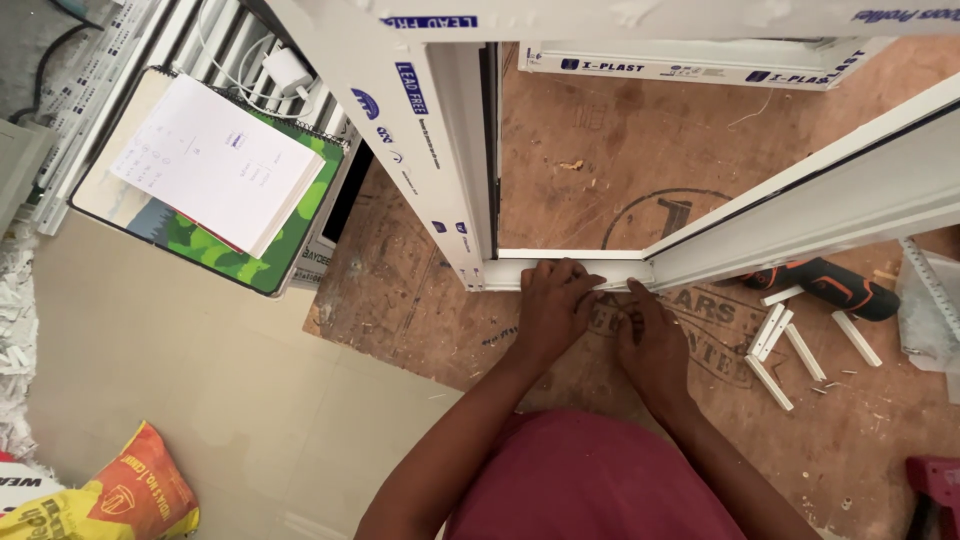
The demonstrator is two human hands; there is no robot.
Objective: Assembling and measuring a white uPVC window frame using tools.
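Note:
A white plastic window frame [440,150] lies on a brown plywood sheet [620,160], with another white profile [830,195] running off to the right. My left hand [555,305] rests on the short bottom bar [520,270] of the frame, fingers curled over its edge. My right hand [648,335] sits just right of it, fingertips touching the same bar near the corner where the angled profile meets it. Neither hand holds a loose object.
Several short white profile offcuts [785,345] and an orange-and-black power tool [830,285] lie at the right. A spiral notebook with white paper [215,165] sits at the upper left, over more white profiles [110,60]. A yellow-and-orange sack [120,500] lies at the lower left.

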